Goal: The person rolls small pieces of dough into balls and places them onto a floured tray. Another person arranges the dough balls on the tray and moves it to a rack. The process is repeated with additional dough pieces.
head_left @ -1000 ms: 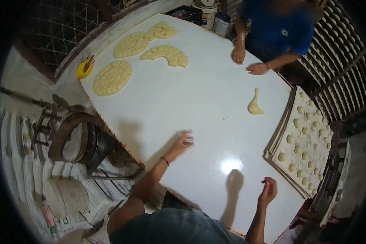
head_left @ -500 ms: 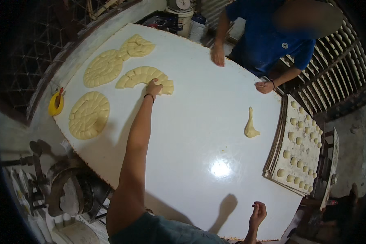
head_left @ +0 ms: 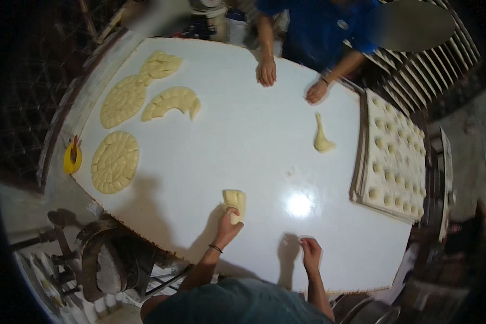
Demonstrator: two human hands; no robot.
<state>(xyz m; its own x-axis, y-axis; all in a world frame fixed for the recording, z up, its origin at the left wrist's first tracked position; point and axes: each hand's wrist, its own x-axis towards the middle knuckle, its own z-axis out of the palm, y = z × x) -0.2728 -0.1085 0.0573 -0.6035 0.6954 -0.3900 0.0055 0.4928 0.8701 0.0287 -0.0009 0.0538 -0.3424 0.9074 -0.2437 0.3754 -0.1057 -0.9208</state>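
Tray of dough balls — dough piece in left hand.

A bakery workroom — a big white table carries scored rounds of dough, a tray of small dough balls, with wire racks behind.

Left hand: forearm up from lower edge, dark band on wrist, fingers curled shut round pale lump, thumb on its near side. Right hand: forearm up from lower edge, fingers bent loosely, fingertips down on white surface, holding nothing. Hands well apart.
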